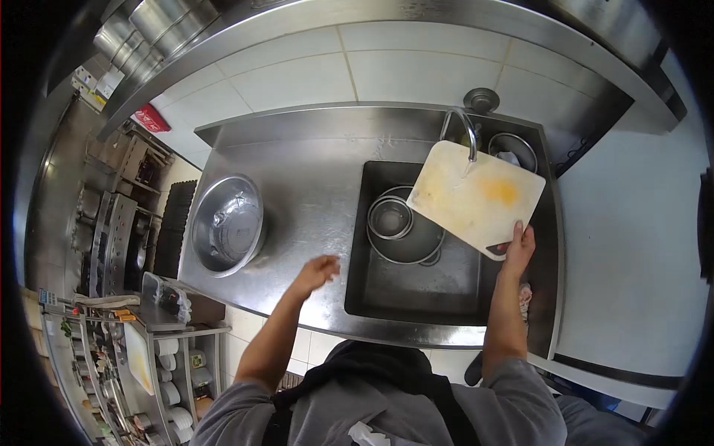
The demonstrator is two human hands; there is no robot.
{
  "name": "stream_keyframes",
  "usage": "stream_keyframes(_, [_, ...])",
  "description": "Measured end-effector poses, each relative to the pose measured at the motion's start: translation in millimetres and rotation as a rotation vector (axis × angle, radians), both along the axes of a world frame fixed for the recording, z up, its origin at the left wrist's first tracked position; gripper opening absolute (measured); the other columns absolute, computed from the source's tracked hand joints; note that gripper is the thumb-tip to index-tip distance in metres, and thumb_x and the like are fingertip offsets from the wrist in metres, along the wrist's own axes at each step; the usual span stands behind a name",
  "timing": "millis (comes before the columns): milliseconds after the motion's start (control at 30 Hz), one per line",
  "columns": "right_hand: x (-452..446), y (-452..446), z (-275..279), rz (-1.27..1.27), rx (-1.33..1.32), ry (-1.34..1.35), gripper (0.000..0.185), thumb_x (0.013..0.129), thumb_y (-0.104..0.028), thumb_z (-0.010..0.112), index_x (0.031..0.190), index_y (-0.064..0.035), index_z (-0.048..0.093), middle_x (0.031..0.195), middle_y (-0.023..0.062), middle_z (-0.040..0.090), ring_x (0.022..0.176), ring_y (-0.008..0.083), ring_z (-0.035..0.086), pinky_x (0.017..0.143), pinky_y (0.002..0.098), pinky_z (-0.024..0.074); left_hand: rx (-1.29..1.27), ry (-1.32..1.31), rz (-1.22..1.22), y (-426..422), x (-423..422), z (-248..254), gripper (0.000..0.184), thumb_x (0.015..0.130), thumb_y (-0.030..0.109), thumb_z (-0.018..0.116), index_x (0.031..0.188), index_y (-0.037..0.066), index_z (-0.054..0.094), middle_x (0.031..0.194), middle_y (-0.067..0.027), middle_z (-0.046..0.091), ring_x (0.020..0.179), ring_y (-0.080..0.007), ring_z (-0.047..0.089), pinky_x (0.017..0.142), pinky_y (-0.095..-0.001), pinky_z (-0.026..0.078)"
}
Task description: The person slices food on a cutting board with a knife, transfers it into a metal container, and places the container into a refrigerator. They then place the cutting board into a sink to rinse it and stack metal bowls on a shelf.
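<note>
My right hand [519, 251] grips a white cutting board [461, 197] by its lower right corner, near the handle slot. The board is tilted under the faucet [465, 126], over the sink [416, 301], and carries yellow-orange stains. A thin stream of water seems to fall on its upper part. My left hand [317, 275] is off the counter's surface, just left of the sink, its fingers loosely curled and slightly blurred; nothing shows in it. In the sink sit a small round metal bowl [390, 218] and a larger round pan [420, 253], partly covered by the board.
On the steel counter [305, 178] at left stands a large metal bowl [229, 227]. Behind the board, at the back right corner, is another metal bowl [513, 149]. A steel shelf [416, 11] runs overhead. A rack with stacked dishes [169, 372] stands at lower left.
</note>
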State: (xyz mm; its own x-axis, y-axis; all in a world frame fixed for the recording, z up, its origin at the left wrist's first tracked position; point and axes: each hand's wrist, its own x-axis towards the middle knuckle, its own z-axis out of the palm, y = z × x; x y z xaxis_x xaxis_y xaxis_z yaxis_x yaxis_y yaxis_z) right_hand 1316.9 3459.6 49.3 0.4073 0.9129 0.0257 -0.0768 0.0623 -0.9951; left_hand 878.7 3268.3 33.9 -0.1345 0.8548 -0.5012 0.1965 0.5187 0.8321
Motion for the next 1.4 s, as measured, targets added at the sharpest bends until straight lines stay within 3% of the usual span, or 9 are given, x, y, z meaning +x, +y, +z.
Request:
stream_keyframes(233, [-38.1,-12.2,-23.4,0.053,-0.169,0.237,0.023,0.094,-0.028,0.061,0.093,-0.0043,0.063,0.073,0.0028,0.065,0.048,0.0074,0.054,0.038,0.0210,0.0400,-0.069,-0.119,0.263,-27.9,-14.6,-2.3,0.044,0.092,0.031,0.060,0.123,-0.001,0.057,0.108,-0.0123,0.065,0.099,-0.0204,0.063,0.082,-0.0342,0.051])
stream_keyframes(500, [-69.8,-21.0,0.5,0.055,-0.210,0.310,0.022,0.092,-0.026,0.064,0.093,-0.0037,0.064,0.071,0.0028,0.065,0.046,0.0083,0.056,0.037,0.0200,0.0394,0.088,-0.638,0.051,159.0,-66.8,44.0,0.065,0.092,0.049,0.057,0.133,0.000,0.049,0.118,-0.0132,0.062,0.110,-0.0260,0.058,0.091,-0.0380,0.046])
stream_keyframes(600, [-60.5,-6.6,23.3,0.087,-0.178,0.271,0.025,0.091,-0.027,0.065,0.094,-0.0021,0.064,0.073,0.0037,0.066,0.047,0.0091,0.056,0.036,0.0213,0.0414,0.059,-0.246,-0.129,193.2,-52.1,48.7,0.062,0.090,0.047,0.058,0.133,0.003,0.051,0.119,-0.0153,0.063,0.108,-0.0279,0.060,0.092,-0.0380,0.047])
stream_keyframes(667, [-46.6,0.6,16.4,0.093,-0.137,0.274,0.025,0.091,-0.026,0.065,0.094,-0.0020,0.064,0.074,0.0043,0.066,0.046,0.0091,0.056,0.036,0.0217,0.0419,0.193,0.527,-0.036,207.5,-45.6,35.5,0.058,0.086,0.041,0.062,0.130,0.005,0.055,0.119,-0.0195,0.063,0.106,-0.0311,0.063,0.091,-0.0383,0.049])
stream_keyframes(967, [-15.2,17.6,-10.0,0.098,-0.107,0.119,0.031,0.094,-0.029,0.059,0.101,0.0015,0.064,0.073,0.0071,0.065,0.045,0.0111,0.054,0.039,0.0242,0.0402,0.432,0.727,-0.218,267.7,31.3,15.1,0.046,0.081,0.029,0.063,0.118,0.003,0.062,0.114,-0.0191,0.065,0.103,-0.0367,0.063,0.091,-0.0404,0.050])
stream_keyframes(1067, [11.9,-22.1,5.1,0.143,-0.229,-0.187,0.030,0.094,-0.026,0.059,0.101,0.0019,0.064,0.072,0.0100,0.065,0.047,0.0129,0.055,0.043,0.0280,0.0429,0.651,0.667,-0.360,318.0,95.4,4.7,0.044,0.080,0.021,0.059,0.120,0.001,0.059,0.118,-0.0207,0.062,0.109,-0.0385,0.059,0.095,-0.0405,0.048])
stream_keyframes(1133, [47.0,-53.5,-9.9,0.141,-0.060,-0.756,0.028,0.093,-0.025,0.060,0.103,0.0004,0.064,0.071,0.0137,0.063,0.049,0.0161,0.057,0.050,0.0317,0.0458,0.725,0.632,-0.509,352.0,147.7,-8.4,0.046,0.080,0.017,0.057,0.123,0.001,0.057,0.124,-0.0210,0.059,0.114,-0.0389,0.056,0.097,-0.0410,0.047])
stream_keyframes(1333, [75.4,-113.1,5.5,0.031,-0.400,-0.582,0.025,0.091,-0.023,0.062,0.103,-0.0015,0.065,0.064,0.0147,0.061,0.054,0.0180,0.061,0.054,0.0323,0.0473,0.803,1.290,-0.952,401.9,193.7,-101.9,0.065,0.074,0.008,0.058,0.136,-0.005,0.042,0.146,-0.0231,0.037,0.137,-0.0361,0.034,0.109,-0.0403,0.037])
stream_keyframes(1400, [84.3,-127.0,-4.3,-0.009,-0.372,-0.616,0.026,0.092,-0.023,0.062,0.103,-0.0007,0.065,0.063,0.0140,0.061,0.053,0.0171,0.061,0.052,0.0319,0.0473,0.734,1.125,-0.922,391.5,192.4,-92.7,0.066,0.071,0.006,0.059,0.134,-0.005,0.044,0.146,-0.0232,0.036,0.139,-0.0340,0.031,0.110,-0.0395,0.035])
